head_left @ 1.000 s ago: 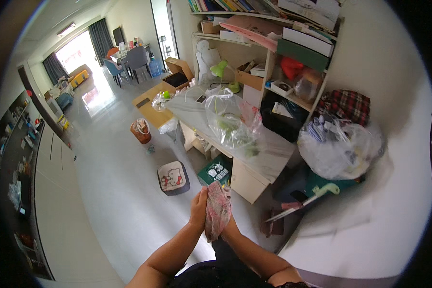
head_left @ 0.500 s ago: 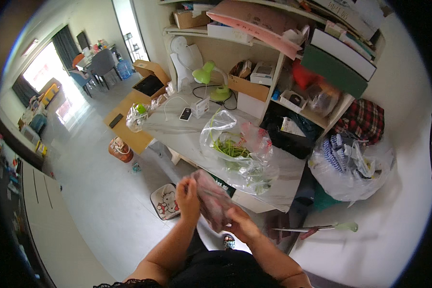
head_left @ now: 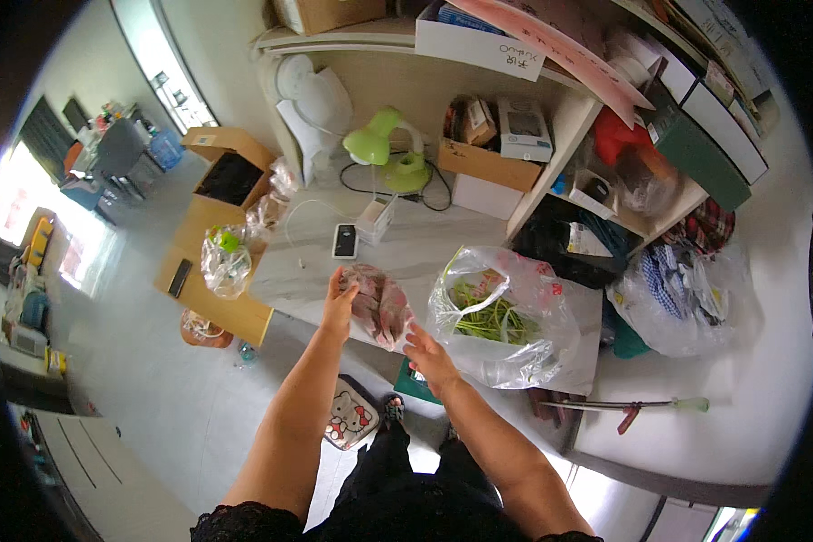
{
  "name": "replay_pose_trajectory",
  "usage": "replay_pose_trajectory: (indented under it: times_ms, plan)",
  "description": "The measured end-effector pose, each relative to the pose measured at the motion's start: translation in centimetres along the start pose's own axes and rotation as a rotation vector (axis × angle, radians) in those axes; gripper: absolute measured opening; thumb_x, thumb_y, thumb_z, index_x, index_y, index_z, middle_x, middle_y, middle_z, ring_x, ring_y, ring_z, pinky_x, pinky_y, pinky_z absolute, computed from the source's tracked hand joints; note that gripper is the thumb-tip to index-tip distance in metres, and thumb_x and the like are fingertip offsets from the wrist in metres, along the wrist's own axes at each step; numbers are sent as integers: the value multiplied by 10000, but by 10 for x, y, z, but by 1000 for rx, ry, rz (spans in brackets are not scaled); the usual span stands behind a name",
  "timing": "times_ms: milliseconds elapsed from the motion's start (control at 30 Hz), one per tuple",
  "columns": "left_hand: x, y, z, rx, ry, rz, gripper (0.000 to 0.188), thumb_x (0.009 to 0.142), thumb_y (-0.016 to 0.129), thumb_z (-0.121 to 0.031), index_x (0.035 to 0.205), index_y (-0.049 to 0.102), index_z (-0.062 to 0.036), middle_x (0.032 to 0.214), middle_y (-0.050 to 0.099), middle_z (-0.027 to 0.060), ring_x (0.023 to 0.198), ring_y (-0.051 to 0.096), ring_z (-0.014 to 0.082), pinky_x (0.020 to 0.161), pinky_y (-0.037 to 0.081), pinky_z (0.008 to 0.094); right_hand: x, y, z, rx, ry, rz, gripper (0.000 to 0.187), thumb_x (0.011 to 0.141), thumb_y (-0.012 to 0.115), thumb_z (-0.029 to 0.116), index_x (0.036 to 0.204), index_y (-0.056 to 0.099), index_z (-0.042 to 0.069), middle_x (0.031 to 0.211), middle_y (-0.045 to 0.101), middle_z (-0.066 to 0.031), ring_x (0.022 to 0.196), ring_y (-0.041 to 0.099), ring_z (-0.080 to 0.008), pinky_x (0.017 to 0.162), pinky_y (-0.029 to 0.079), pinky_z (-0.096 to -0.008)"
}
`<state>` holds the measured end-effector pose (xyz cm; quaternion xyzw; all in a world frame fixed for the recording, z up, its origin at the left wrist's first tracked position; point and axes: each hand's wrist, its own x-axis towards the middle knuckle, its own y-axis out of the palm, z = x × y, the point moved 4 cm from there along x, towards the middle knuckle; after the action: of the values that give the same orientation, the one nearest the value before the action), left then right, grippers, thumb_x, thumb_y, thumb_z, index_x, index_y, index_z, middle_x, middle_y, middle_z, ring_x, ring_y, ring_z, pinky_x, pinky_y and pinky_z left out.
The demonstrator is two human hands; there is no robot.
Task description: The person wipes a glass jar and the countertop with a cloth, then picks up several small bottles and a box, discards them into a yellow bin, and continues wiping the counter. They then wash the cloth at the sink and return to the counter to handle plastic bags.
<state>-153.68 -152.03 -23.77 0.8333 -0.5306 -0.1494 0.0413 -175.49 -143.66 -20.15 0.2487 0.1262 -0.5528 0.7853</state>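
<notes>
A pinkish-brown lump in clear plastic, looking like a bag of meat (head_left: 377,305), is held over the front edge of the marbled desk (head_left: 312,287). My left hand (head_left: 338,312) grips its left side, thumb towards the front. At its lower right edge are the bent fingers of my right hand (head_left: 432,361), whose exact contact is hard to see. To the right, a clear plastic bag (head_left: 551,348) lies on the desk with green leafy stems (head_left: 492,314) inside. Behind the package lies a black-and-white phone (head_left: 345,241) beside a small white box (head_left: 376,219).
A green desk lamp (head_left: 384,144) and a white fan-like object (head_left: 316,113) stand at the back. Shelves with boxes rise behind. A stuffed clear bag (head_left: 677,307) and a long thin tool (head_left: 632,406) are at right. A cartoon-printed bag (head_left: 352,411) sits below the desk.
Both hands have moved forward and up with the package, from in front of the desk to over its edge. My view has shifted closer to the desk.
</notes>
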Motion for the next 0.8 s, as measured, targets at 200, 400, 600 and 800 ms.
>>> replay_pose_trajectory:
  times_ms: [200,400,600,800]
  plan:
    - [-74,76,-84,456,725,264,689,772,716,-273,1340,400,-46,1376,399,164,1293,332,357,1019,330,460,-86,-51,-5,-123,75,-136,364,854,639,150,1171,567,-14,1024,640,-62,862,602,-124,739,472,-268]
    - [-138,163,-137,811,988,554,603,731,721,-271,1252,473,-96,1276,471,147,1251,366,378,1038,232,559,-139,-130,113,-1262,-672,-905,411,754,549,-50,1148,602,54,1078,631,-129,954,594,-306,905,433,-397]
    - [-96,215,-130,720,532,580,232,782,700,-214,934,612,-63,877,643,66,937,587,215,907,410,373,-99,-194,99,-2012,-11,-151,344,768,548,16,1079,655,118,1029,654,-108,1086,554,-309,1086,200,-568]
    - [-98,221,-200,109,358,544,85,860,635,-69,928,604,-28,926,637,31,926,552,86,825,419,227,-170,-185,201,-1868,-386,-786,108,804,530,105,752,610,55,816,616,-102,918,596,-284,891,434,-433]
